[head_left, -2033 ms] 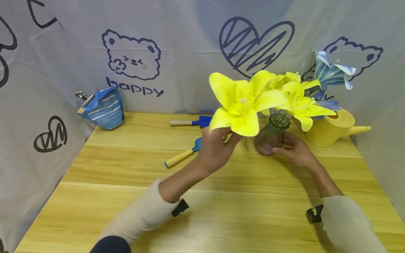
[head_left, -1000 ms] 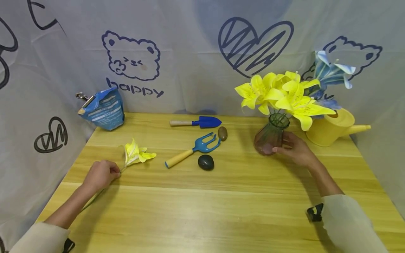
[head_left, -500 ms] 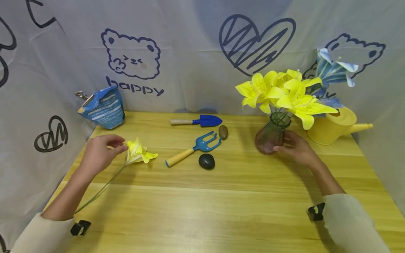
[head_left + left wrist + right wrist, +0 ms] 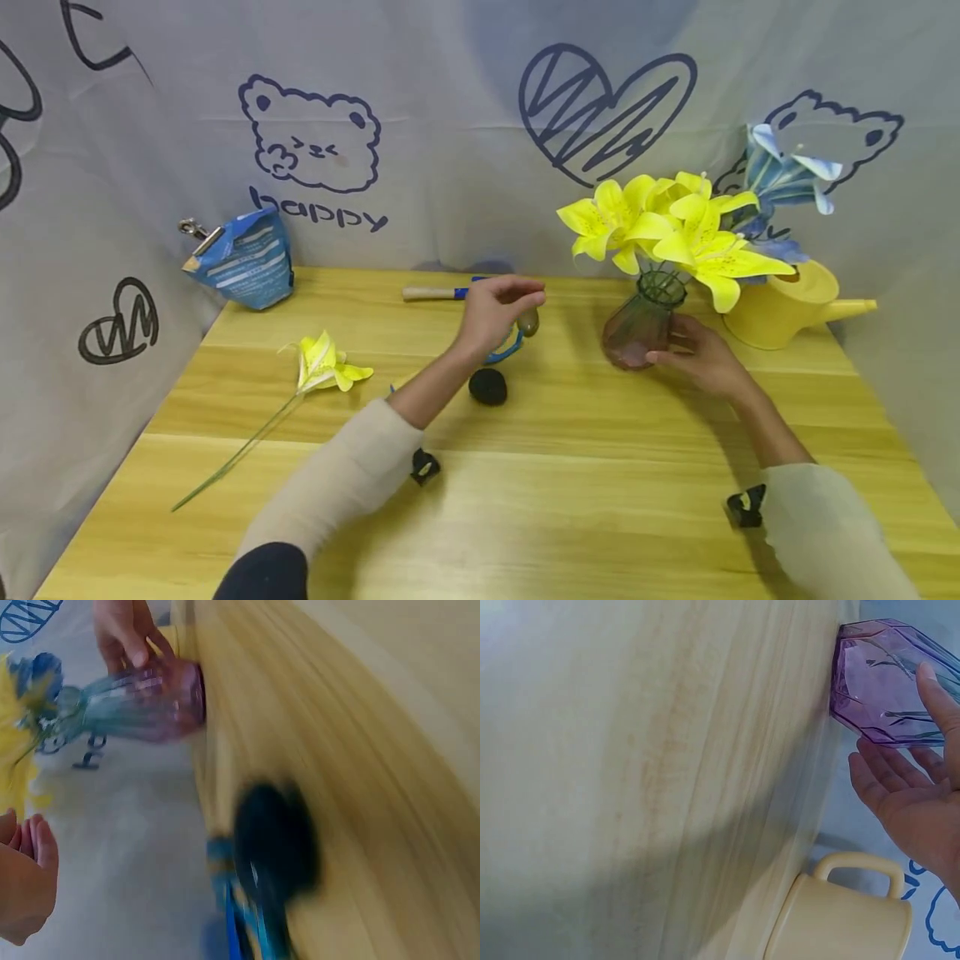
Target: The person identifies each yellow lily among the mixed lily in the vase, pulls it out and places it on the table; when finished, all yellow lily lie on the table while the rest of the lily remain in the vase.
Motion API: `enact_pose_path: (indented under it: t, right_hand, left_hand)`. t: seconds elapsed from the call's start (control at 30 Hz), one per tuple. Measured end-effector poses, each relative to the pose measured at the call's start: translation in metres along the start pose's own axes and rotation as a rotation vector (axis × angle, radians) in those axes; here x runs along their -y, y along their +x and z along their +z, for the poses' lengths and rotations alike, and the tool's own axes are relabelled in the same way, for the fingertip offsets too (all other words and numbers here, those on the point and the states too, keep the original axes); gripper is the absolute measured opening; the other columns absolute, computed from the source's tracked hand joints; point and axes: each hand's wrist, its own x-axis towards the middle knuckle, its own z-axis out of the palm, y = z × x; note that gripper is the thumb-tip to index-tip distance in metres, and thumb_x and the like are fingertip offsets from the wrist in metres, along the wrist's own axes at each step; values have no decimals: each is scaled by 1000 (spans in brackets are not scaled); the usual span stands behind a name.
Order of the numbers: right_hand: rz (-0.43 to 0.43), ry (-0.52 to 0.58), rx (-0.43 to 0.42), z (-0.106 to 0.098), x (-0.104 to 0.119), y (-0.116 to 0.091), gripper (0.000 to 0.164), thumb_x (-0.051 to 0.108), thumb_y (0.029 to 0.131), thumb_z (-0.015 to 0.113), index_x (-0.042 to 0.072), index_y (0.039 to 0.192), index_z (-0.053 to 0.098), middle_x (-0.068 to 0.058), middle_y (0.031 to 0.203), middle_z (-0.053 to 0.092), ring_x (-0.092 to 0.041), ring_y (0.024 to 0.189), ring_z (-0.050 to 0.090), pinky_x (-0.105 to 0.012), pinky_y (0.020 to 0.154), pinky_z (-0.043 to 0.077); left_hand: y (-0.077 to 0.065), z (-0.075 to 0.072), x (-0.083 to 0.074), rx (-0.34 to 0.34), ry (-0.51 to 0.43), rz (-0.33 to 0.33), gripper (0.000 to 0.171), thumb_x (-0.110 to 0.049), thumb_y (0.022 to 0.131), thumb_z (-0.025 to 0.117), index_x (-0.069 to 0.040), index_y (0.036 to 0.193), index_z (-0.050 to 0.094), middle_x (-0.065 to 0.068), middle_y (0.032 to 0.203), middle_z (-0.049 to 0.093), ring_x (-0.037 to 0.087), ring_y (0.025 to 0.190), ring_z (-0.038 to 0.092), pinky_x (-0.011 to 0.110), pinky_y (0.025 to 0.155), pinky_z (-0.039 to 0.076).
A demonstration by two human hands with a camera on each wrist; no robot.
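The right hand [image 4: 707,358] grasps the pink-green glass vase [image 4: 633,336], yellow star-shaped flowers [image 4: 701,225] above its fingers. The left hand [image 4: 493,313] has loose fingers, holding nothing; flower arranging seems in hand, next probably needing one flower pinched.

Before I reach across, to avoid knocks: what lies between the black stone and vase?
Just bare tabletop between the black stone and the vase, in the head view.

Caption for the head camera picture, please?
Right hand holds a vase of yellow flowers; left hand hovers over garden tools.
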Motion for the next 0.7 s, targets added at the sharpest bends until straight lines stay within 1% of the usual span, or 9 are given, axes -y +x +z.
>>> enact_pose_path:
  t: [0.13,0.23,0.33,0.37,0.47,0.53,0.6,0.63,0.7]
  right_hand:
    - [6,5,3,2,-1,3,69,24,81,64,-8,131,29,-29,125,39,-45,109,42,-51,85,39]
    - [24,10,12,2,-1,2,70,25,82,63,-8,132,27,-29,126,37,-46,110,41,-52,86,39]
    - [45,24,25,1,0,0,72,27,83,62,-7,134,24,-29,128,35,-46,112,39,-52,86,38]
    - [53,24,28,1,1,0,73,28,83,62,-6,134,23,-29,129,34,-46,112,38,-52,86,38]
    - [67,33,31,1,2,0,74,29,82,62,-5,135,23,-29,130,33,-46,114,37,-52,87,38]
    - [74,33,30,1,1,0,74,30,82,62,-4,135,23,-28,130,33,-45,114,37,-52,87,38]
    - [74,35,30,0,1,1,73,30,82,62,-4,135,24,-28,130,33,-45,114,37,-52,87,38]
    - [71,36,29,0,0,1,73,29,82,62,-4,135,24,-28,130,33,-45,114,37,-52,87,38]
    - [64,35,30,0,0,2,72,28,82,62,-5,134,24,-28,130,33,-45,114,37,-52,87,38]
  left_hand:
    - [19,45,-6,-64,-165,-37,20,-7,77,66,2,95,67,9,89,66,13,79,61,23,69,50]
    - [28,73,-11,-85,-292,-54,17,0,76,66,5,92,66,13,88,65,15,78,62,23,69,50]
    - [34,97,-9,-85,-378,-8,14,4,75,66,9,88,66,21,86,64,22,77,62,24,68,50]
    - [37,103,-8,-83,-383,5,13,4,75,65,10,87,66,21,85,64,22,77,62,24,68,50]
    - [42,118,-5,-114,-318,24,13,-4,75,68,7,83,68,17,80,66,17,73,62,21,66,50]
    - [45,125,-3,-145,-298,-2,12,-6,75,69,3,82,69,10,77,67,9,71,61,19,65,49]
    - [47,128,-4,-185,-279,-36,11,-9,73,71,1,79,70,8,72,67,8,69,61,18,64,49]
    - [48,129,-3,-202,-300,-42,10,-6,72,71,3,77,69,9,70,66,10,68,62,18,63,50]
    - [49,130,-3,-214,-355,-41,9,-1,71,70,5,77,68,12,70,66,19,69,63,20,64,50]
